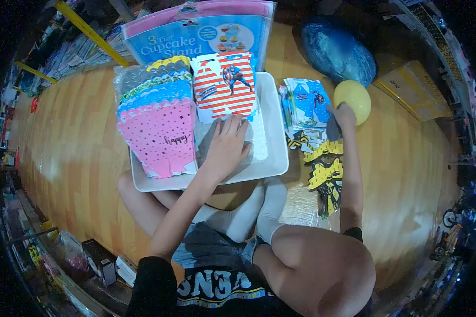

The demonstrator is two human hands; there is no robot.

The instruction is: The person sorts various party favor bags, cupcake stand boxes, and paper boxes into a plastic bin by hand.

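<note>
In a white plastic tray (pixel 279 153) across my lap stand folded cardboard party boxes. A stack of red-and-white striped boxes (pixel 232 84) with a superhero print is at the back right. My left hand (pixel 227 143) lies on its lower edge, fingers stretched out. Pink star-dotted boxes (pixel 161 137) marked "happy" front a row of blue and yellow-edged ones on the left. My right hand (pixel 346 117) is by a pile of blue superhero-print pieces (pixel 308 105), fingers closed at its right edge. A dark grey flat piece (pixel 333 129) shows beneath it; the fingertips are partly hidden.
Behind the tray stands a "3 Tier Cupcake Stand" package (pixel 195 39). A yellow balloon (pixel 357 98) touches or nearly touches my right hand. Yellow-and-black cutouts (pixel 325 174) lie right of the tray. Farther back are a blue plastic-wrapped bundle (pixel 338 53) and a cardboard box (pixel 415 90).
</note>
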